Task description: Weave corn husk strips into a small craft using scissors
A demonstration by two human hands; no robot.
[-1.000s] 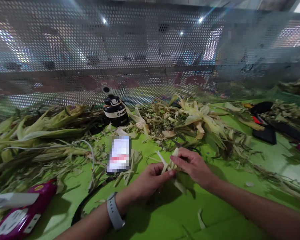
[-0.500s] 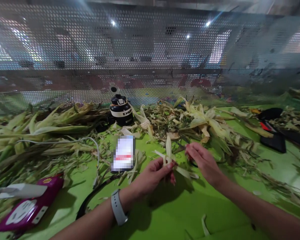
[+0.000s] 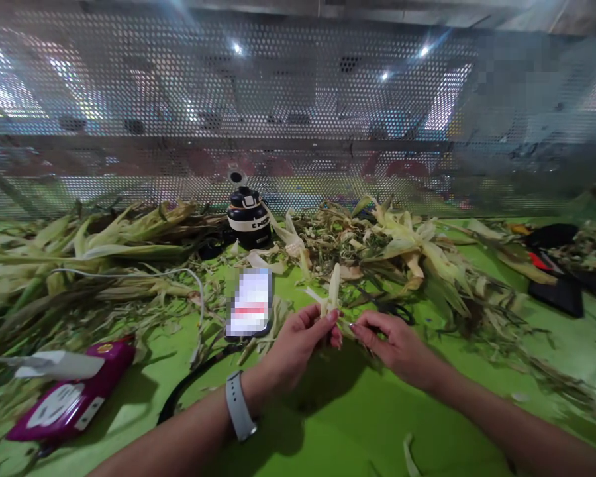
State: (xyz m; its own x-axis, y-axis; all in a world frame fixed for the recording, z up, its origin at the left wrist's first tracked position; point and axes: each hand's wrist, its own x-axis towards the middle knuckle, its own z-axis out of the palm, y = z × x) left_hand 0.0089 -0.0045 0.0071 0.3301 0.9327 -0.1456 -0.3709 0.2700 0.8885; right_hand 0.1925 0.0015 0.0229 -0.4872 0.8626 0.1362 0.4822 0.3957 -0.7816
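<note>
In the head view, my left hand (image 3: 298,341) pinches a small bundle of pale corn husk strips (image 3: 334,290) between thumb and fingers. One strip stands upright and others stick out sideways. My right hand (image 3: 395,348) is close beside it on the right, fingers closed on the end of a husk strip that runs from the bundle. Just behind the right hand, a pair of black-handled scissors (image 3: 402,311) lies on the green table (image 3: 347,424), partly covered by husk scraps.
A lit phone (image 3: 251,301) lies left of the hands, with a purple device (image 3: 72,397) and white cable farther left. Behind stands a black bottle (image 3: 249,222). Husk heaps (image 3: 129,238) line the back below a perforated metal screen (image 3: 298,86). A dark phone (image 3: 556,295) is far right.
My right hand has left the scissors and moved left to the husk strip. My left hand still grips the bundle. The whole view has shifted slightly.
</note>
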